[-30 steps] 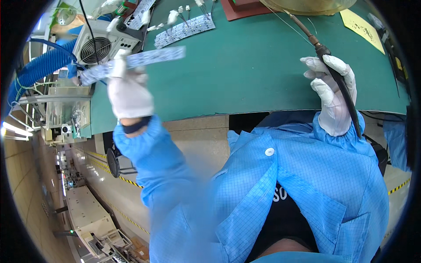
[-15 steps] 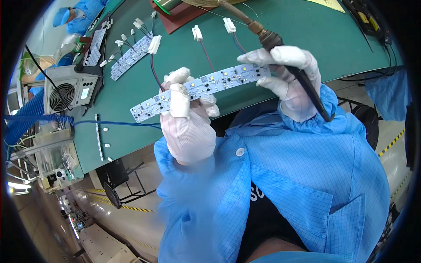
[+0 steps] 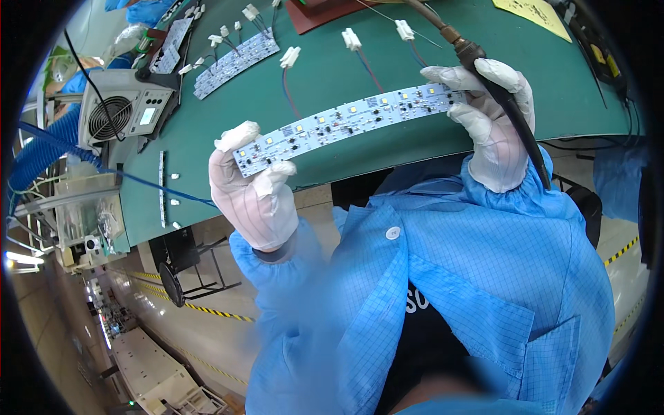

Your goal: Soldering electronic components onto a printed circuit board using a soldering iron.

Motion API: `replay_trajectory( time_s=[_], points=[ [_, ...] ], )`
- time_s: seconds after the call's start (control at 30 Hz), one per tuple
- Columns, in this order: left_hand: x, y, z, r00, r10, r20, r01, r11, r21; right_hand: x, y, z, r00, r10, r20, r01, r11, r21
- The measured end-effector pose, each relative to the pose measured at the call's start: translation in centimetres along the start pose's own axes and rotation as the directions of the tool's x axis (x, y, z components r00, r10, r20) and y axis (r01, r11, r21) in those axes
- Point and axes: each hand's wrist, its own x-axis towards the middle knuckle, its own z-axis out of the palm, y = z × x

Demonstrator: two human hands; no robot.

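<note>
Above the bench's near edge, a long white LED circuit board (image 3: 353, 119) hangs between my two gloved hands, its component side showing. My left hand (image 3: 252, 197) pinches the board's left end between thumb and fingers. Around its right end close the thumb and fingers of my right hand (image 3: 499, 128). That same hand also carries a soldering iron (image 3: 510, 111), its black handle lying across the palm and its metal part pointing up and away. From the board's far edge run thin wires to three white connectors, the left one (image 3: 290, 57) among them.
Several similar boards (image 3: 238, 61) with wired connectors lie at the back left of the green bench (image 3: 207, 138). A grey fan unit (image 3: 128, 111) stands at left, near a blue cable (image 3: 166, 188). A narrow strip (image 3: 162, 187) lies at the left front. A yellow sheet (image 3: 536, 17) sits far right.
My left hand has shifted from the board's middle to its left end, and its fingers now grip there. The board and right hand appear slightly farther right.
</note>
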Motion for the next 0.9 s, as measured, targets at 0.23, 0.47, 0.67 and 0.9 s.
replay_trajectory(
  time_s=[0.23, 0.47, 0.67, 0.9],
  points=[
    [0.1, 1.6, 0.0, 0.996, 0.09, 0.008, -0.09, 0.996, 0.023, -0.2, -0.1, 0.7, 0.999, 0.005, -0.054, -0.006, 1.0, -0.007],
    [-0.1, 1.9, -0.2, 1.0, 0.029, 0.001, -0.029, 0.996, -0.08, -0.2, 0.2, 0.7, 0.999, -0.052, -0.013, 0.051, 0.998, -0.047],
    [-0.1, 2.0, -0.5, 0.999, 0.035, -0.005, -0.035, 0.997, -0.062, -0.3, 0.2, 0.8, 1.0, -0.027, -0.007, 0.027, 0.999, -0.037],
    [-0.1, 2.2, -0.6, 1.0, 0.007, 0.004, -0.007, 0.998, -0.06, -0.3, 0.0, 1.0, 1.0, 0.004, -0.004, -0.004, 0.999, -0.054]
  ],
)
